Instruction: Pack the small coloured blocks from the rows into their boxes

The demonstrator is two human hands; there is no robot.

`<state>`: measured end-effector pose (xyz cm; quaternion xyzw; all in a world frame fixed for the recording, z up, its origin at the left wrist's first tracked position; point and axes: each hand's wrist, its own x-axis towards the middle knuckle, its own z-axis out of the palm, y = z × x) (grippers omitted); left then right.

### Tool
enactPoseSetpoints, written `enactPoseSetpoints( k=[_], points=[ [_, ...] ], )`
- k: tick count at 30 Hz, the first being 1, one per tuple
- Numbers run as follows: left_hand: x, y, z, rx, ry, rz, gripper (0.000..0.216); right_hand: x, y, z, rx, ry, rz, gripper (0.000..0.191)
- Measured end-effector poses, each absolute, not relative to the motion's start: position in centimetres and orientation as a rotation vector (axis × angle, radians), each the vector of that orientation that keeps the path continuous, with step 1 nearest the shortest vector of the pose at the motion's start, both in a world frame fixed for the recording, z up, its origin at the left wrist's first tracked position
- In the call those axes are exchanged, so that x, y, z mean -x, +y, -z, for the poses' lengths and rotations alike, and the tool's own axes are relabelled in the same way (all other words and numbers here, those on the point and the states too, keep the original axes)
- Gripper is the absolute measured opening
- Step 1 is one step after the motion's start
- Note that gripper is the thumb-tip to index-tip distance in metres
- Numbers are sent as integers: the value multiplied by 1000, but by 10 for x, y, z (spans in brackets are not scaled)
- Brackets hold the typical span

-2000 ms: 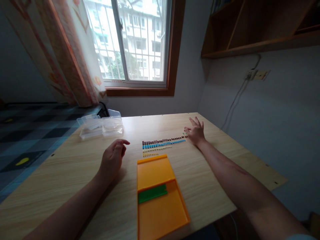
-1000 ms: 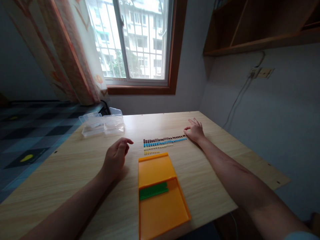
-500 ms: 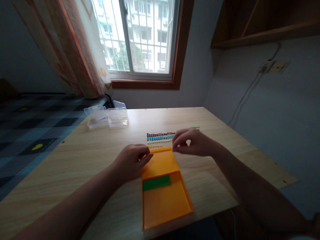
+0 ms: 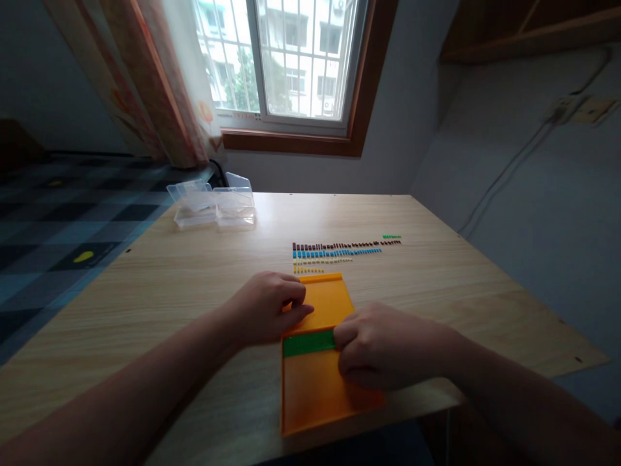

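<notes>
An orange tray case [image 4: 330,400] lies unfolded near the table's front edge, with a strip of green pieces [image 4: 310,343] across its near half. At the left edge of the far half, my left hand [image 4: 272,307] has its fingers curled and its thumb over the tray, gripping the edge. My right hand [image 4: 388,346] is closed at the right end of the green strip. Its fingertips point down, and whatever they pinch is hidden behind them. Beyond the case stand rows of tiny pieces: dark brown [image 4: 334,246], blue [image 4: 334,253], pale yellow [image 4: 320,261] and yellow [image 4: 308,270].
A short row of tiny green pieces [image 4: 391,237] sits at the far right of the rows. Clear plastic boxes with raised lids [image 4: 235,210] stand at the table's back left. The wooden table [image 4: 436,285] ends near the right wall.
My right hand has come from beside the far end of the case down to the green strip. The left hand stays at the case's left edge. The camera view has shifted slightly.
</notes>
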<state>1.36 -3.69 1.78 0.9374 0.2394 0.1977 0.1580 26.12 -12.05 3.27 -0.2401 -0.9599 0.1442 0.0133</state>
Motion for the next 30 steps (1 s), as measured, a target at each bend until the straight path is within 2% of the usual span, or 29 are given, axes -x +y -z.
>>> enactPoseSetpoints(
  k=[6, 11, 22, 30],
  points=[
    [-15, -40, -18, -2658, 670, -530, 32, -264, -120, -34, 803, -2998, -377, 19],
    [-16, -42, -18, -2720, 679, -460, 18, -267, -120, -36, 889, -2969, -296, 18],
    [-18, -47, -17, -2693, 592, -396, 19, -265, -117, -39, 1190, -2886, -208, 18],
    [-17, -46, -16, -2703, 581, -394, 19, -261, -116, -39, 1227, -2837, -228, 21]
  ],
)
